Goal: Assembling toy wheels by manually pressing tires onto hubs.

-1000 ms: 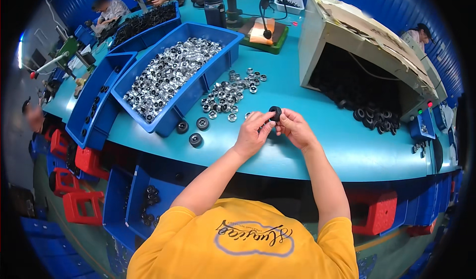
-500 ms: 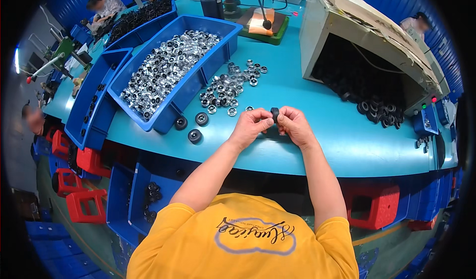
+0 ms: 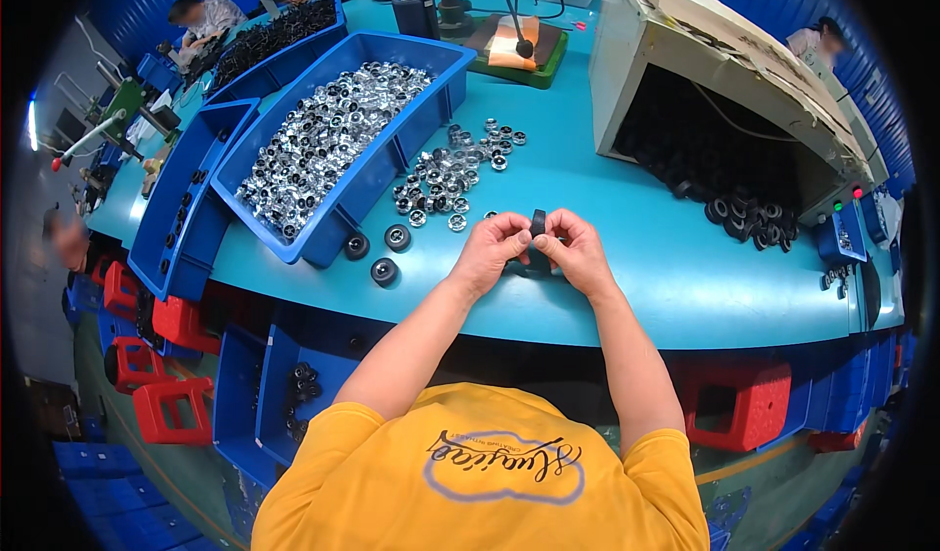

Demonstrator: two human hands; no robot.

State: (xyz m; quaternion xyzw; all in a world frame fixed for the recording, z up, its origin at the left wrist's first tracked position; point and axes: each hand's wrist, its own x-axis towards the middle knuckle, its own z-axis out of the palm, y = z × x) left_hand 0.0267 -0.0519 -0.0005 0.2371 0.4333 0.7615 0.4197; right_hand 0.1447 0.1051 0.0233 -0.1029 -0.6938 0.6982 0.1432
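Between my two hands, a black rubber tyre is held upright just above the front of the table. My left hand pinches its left side with thumb and fingers. From the right, my right hand grips the same tyre, its thumb close to the other thumb. Whether a wheel hub sits inside the tyre is hidden by my fingers. Left of my hands lie a few black-tyred wheels. Beyond them is a loose pile of shiny silver wheel hubs with dark centres.
A large blue bin full of hubs stands at the left, beside a narrower blue bin. On the right, black tyres spill from an open-fronted box. A green-based press stands at the back. Other people work at the far side.
Both hands have shifted very slightly left with the tyre, and the right thumb has moved inward against it. The piles and bins look unchanged.
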